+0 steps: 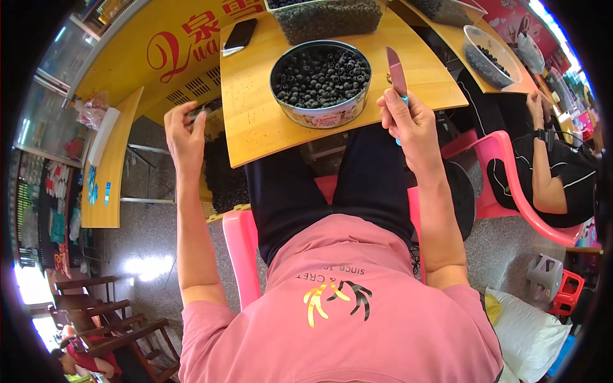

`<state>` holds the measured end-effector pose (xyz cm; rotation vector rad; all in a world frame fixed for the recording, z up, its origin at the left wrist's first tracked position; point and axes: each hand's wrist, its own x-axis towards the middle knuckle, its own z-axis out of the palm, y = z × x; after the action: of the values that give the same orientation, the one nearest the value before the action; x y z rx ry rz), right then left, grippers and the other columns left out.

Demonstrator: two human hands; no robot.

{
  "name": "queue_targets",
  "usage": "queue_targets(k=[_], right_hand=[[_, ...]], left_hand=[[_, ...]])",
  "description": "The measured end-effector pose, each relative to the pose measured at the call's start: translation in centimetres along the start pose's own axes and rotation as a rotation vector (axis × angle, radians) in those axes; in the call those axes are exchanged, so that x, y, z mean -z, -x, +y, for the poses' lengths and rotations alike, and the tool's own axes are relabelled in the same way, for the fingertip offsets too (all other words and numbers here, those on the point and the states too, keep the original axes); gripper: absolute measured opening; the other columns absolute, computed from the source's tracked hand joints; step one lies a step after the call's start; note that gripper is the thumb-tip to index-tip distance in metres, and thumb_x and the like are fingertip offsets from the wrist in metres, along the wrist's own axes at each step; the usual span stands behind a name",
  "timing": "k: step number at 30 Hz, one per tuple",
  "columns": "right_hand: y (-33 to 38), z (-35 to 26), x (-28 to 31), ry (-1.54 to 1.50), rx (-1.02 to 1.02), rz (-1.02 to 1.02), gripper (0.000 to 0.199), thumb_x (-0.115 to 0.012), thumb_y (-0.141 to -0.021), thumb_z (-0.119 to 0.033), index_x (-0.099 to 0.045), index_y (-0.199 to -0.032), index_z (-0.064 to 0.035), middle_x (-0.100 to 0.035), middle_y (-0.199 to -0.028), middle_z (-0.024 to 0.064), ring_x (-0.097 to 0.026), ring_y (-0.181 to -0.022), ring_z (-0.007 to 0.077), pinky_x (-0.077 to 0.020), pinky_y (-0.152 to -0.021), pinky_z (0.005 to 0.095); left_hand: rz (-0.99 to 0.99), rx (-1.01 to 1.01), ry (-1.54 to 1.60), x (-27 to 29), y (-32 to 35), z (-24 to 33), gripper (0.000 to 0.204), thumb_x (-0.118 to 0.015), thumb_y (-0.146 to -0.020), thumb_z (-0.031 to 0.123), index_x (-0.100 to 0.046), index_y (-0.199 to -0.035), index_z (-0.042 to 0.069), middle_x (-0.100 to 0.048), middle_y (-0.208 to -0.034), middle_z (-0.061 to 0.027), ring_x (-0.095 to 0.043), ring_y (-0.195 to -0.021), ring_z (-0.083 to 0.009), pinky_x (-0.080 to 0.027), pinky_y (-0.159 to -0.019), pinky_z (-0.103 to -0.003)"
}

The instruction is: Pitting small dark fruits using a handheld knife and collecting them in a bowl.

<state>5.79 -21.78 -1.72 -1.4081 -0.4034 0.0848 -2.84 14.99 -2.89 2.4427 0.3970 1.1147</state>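
My right hand [412, 124] is closed round the blue handle of a knife [396, 73], its blade pointing up over the table's front edge. To the left of the table, my left hand [185, 137] is raised with curled fingers. Something small and dark seems to sit between its thumb and fingers, too small to name. Below that hand, a yellow crate [228, 212] holds a heap of dark pieces [225, 172]. Between my hands, a round tin [324, 117] stands on the wooden table [255, 131], filled with small, dark, round pieces [322, 76].
A large clear tub [325, 24] of dark pieces stands behind the tin. A phone [241, 33] lies at the table's far left. On the right, a person [549, 166] sits in a pink chair [511, 159] near another clear bowl [488, 64]. A side table [110, 185] stands left.
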Motion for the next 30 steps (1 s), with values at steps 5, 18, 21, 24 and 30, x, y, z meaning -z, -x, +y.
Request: queue_targets(k=[5, 18, 21, 24, 30], right_hand=[[0.3, 0.0, 0.1, 0.101, 0.004, 0.005, 0.026, -0.058, -0.098, -0.027, -0.064, -0.093, -0.0029, -0.054, -0.066, -0.0022, -0.043, -0.057, 0.0015, -0.0301, -0.049, 0.0175], [0.4, 0.0, -0.3, 0.103, 0.065, -0.006, 0.029, -0.059, -0.097, -0.032, -0.065, -0.094, -0.0029, -0.053, -0.066, -0.0025, -0.044, -0.059, 0.0029, -0.032, -0.052, 0.0182], [0.4, 0.3, -0.4, 0.079, 0.025, -0.01, 0.029, -0.06, -0.097, -0.032, -0.065, -0.094, -0.0041, -0.054, -0.067, -0.0025, -0.042, -0.057, 0.0021, -0.0316, -0.052, 0.0177], [0.7, 0.8, -1.3, 0.022, 0.008, -0.054, 0.028, -0.061, -0.096, -0.032, -0.066, -0.096, -0.0046, -0.055, -0.07, -0.0027, -0.04, -0.056, 0.001, -0.0301, -0.05, 0.017], [1.7, 0.6, -2.6, -0.055, -0.103, -0.112, 0.028, -0.066, -0.093, -0.032, -0.067, -0.096, -0.0039, -0.056, -0.069, -0.0045, -0.039, -0.053, -0.0001, -0.0279, -0.047, 0.0165]], left_hand=[[-0.326, -0.463, 0.215, -4.1, -3.7, 7.9, 0.014, -0.065, -0.086, 0.008, -0.067, -0.098, 0.001, -0.064, -0.09, -0.0114, -0.062, -0.086, -0.0243, -0.048, -0.078, -0.031], [-0.75, -0.487, -0.035, -12.2, -5.9, 11.4, 0.025, -0.069, -0.079, 0.008, -0.064, -0.103, 0.005, -0.065, -0.096, -0.0096, -0.062, -0.095, -0.0224, -0.048, -0.085, -0.033], [-0.831, -0.165, 0.563, -9.9, -4.0, 12.7, 0.03, -0.069, -0.082, 0.003, -0.061, -0.111, 0.003, -0.064, -0.099, -0.0061, -0.061, -0.097, -0.0148, -0.047, -0.089, -0.027], [-0.844, 0.03, 1.042, -7.4, -0.7, 14.0, 0.03, -0.068, -0.085, -0.001, -0.059, -0.113, 0.0, -0.062, -0.102, -0.0048, -0.059, -0.097, -0.0112, -0.048, -0.089, -0.025], [-0.831, 0.226, 1.395, -5.4, 4.1, 16.1, 0.026, -0.067, -0.085, -0.005, -0.058, -0.109, 0.001, -0.059, -0.105, -0.0039, -0.059, -0.097, -0.0104, -0.05, -0.086, -0.025]])
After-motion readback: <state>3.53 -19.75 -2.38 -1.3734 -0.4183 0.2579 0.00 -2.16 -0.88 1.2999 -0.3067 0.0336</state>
